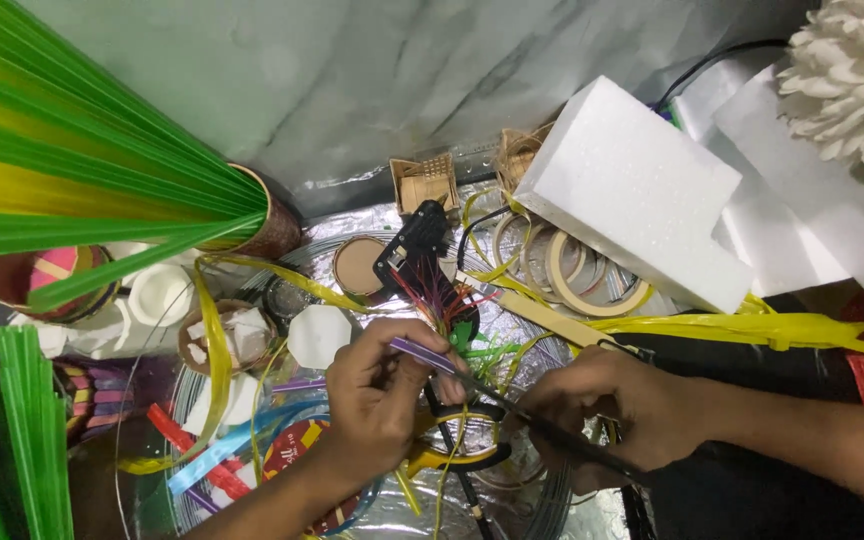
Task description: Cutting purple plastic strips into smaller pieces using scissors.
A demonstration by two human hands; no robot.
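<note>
Left hand (377, 395): fingers pinched narrow around a thin purple strip (422, 352), thumb on top, strip pointing up and to the right toward a bundle of coloured strips (442, 300). Right hand (617, 405): fingers curled closed around a dark slim tool (552, 435), which runs diagonally from the palm up toward the purple strip; tip meets the strip between the two hands. What kind of tool it is, cannot tell.

Both hands work over the middle of a foil-covered work surface (512, 330), near its front edge. Yellow-handled scissors (457, 450) lie just below the hands. A black glue gun (412, 245) sits just behind the bundle. Rolls of tape (587, 275) lie behind the right hand, partly under a white foam block (642, 190). At the left edge, green and yellow sticks (72, 160) fan out of a brown cup (272, 225).
</note>
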